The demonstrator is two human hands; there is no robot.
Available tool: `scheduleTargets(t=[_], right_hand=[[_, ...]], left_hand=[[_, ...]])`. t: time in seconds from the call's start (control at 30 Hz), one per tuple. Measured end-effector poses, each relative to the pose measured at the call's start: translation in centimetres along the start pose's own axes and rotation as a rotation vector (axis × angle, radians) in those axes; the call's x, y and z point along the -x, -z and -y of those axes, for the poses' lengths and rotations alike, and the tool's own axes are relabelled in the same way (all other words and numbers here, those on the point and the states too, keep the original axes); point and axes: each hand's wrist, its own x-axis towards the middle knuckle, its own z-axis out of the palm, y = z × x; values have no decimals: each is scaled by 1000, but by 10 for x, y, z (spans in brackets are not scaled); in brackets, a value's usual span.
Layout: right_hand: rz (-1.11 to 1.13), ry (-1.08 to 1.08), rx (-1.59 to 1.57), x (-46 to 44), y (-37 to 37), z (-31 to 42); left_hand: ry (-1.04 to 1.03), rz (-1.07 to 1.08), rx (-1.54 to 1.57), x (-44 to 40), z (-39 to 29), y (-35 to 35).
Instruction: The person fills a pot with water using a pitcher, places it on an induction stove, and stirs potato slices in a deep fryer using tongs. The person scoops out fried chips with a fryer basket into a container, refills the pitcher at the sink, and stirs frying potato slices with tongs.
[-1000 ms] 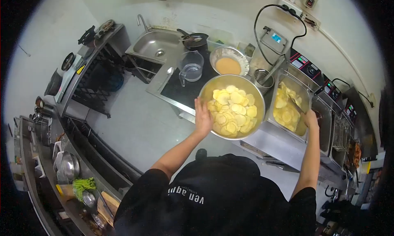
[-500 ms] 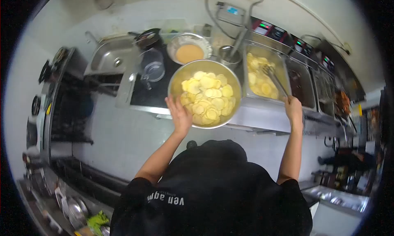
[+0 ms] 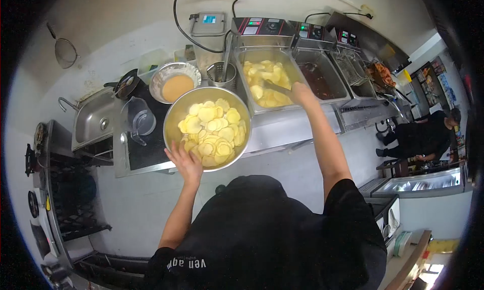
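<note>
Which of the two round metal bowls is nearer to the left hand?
The larger silver bowl, holding pale yellow round slices; the left hand is against its rim. The smaller silver bowl, farther back, holds tan liquid.

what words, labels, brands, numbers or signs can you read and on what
"ven aq", upside down on the black shirt; its ending is unclear.
Fine print next to it: too small.
Control panels: markings too small.
Blue label or screen: too small.
Far-right display: too blurred.
</note>
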Motion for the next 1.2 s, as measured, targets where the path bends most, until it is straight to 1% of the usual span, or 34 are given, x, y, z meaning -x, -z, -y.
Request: scheduleTargets(t=[0.03, 0.07, 0.13, 0.23, 0.3, 0.37, 0.47, 0.53, 0.6, 0.63, 0.67, 0.77, 0.8, 0.87, 0.9, 0.93, 1.0, 1.07, 1.13, 1.2], right_hand=[[53, 11, 31, 4, 13, 6], [49, 19, 34, 11, 29, 9], [101, 78, 162, 28, 57, 19], [116, 147, 230, 20, 28, 23], [113, 152, 257, -7, -5, 10], [106, 172, 286, -18, -5, 5], [81, 129, 251, -10, 47, -4], [108, 55, 269, 0, 79, -16], [90, 17, 237, 0, 88, -35], [151, -23, 249, -6, 86, -45], [149, -24, 252, -7, 78, -53], [314, -45, 180, -10, 72, -54], [305, -38, 180, -2, 83, -47], [358, -34, 210, 11, 102, -40], [312, -11, 215, 10, 100, -45], [318, -20, 210, 9, 96, -48], [213, 74, 228, 8, 92, -50], [169, 87, 257, -7, 81, -53], [-148, 113, 262, -27, 64, -51], [-144, 118, 281, -49, 47, -44]], left_hand=[[13, -5, -2, 0, -1, 0], [19, -13, -2, -1, -2, -1], [33, 3, -15, 0, -2, -2], [25, 7, -46, 0, -2, -3], [40, 1, -43, 1, -3, -4], [63, -15, -44, 3, -3, -5], [89, 5, -45, 1, -2, -4], [81, 5, -65, 3, -3, -5], [63, 14, -67, 4, 1, -7], [47, 15, -71, 4, 2, -8], [48, 14, -68, 6, 3, -9], [46, 5, -93, 5, 4, -8], [30, -3, -83, 6, 5, -8], [13, -15, -73, 2, 3, -8], [15, -22, -99, 1, 1, -8], [14, -23, -122, 3, -2, -7], [5, 7, -109, 5, 0, -8], [10, 12, -98, 3, 2, -9], [3, 45, -49, 4, 1, -7], [15, 30, -83, 6, -1, -7]])
